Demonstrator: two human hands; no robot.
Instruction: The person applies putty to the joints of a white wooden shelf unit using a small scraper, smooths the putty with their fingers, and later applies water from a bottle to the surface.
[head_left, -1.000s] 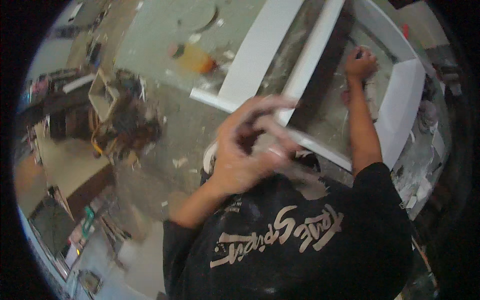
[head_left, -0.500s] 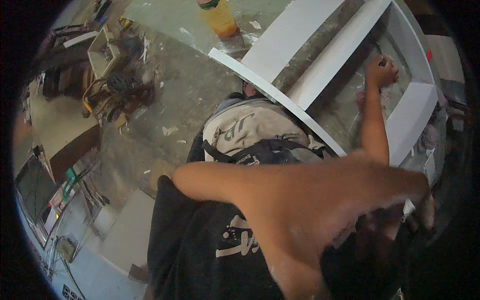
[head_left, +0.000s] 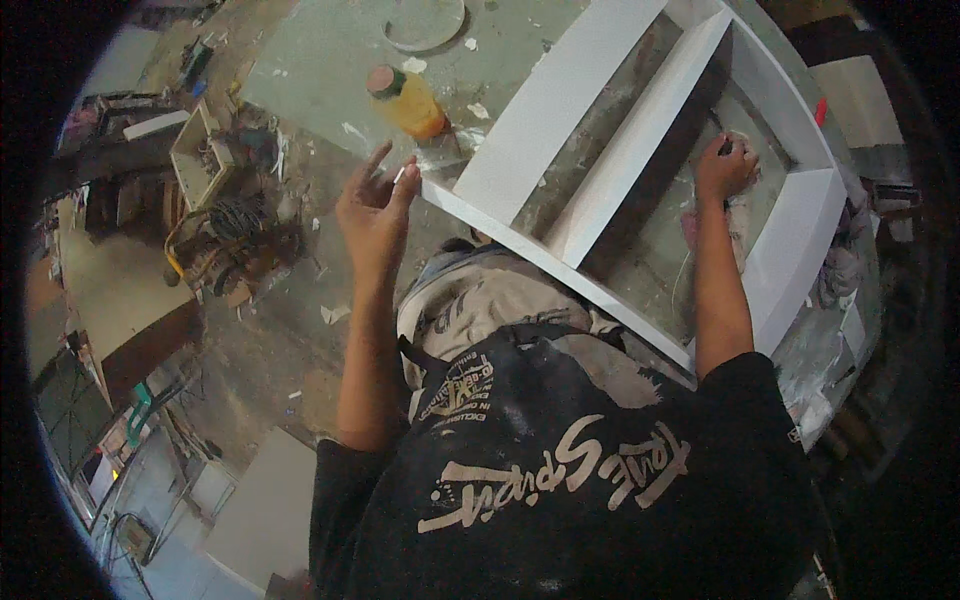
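A white frame of boards with a cross board [head_left: 640,135] lies on the worktable in front of me. My left hand [head_left: 375,215] is raised at the frame's near left corner. Between its thumb and fingers shows a small white stick [head_left: 401,174], too small to name surely. Inside the right-hand bay of the frame is my right hand [head_left: 728,172], closed round a small dark object [head_left: 727,147] whose kind is hidden by the fingers. A jar [head_left: 410,103] of amber liquid with a dull lid stands beyond my left hand.
A pale ring [head_left: 427,45] and scraps lie on the greenish tabletop [head_left: 320,75]. At left are an open box [head_left: 200,160], a tangle of dark cable [head_left: 237,218] and a brown board [head_left: 125,260]. A red item [head_left: 821,112] is beyond the frame's right side.
My left arm, stretched across my chest to the right, has swung back left to the frame's corner. The right hand stays in the bay. The view has shifted, showing the whole jar.
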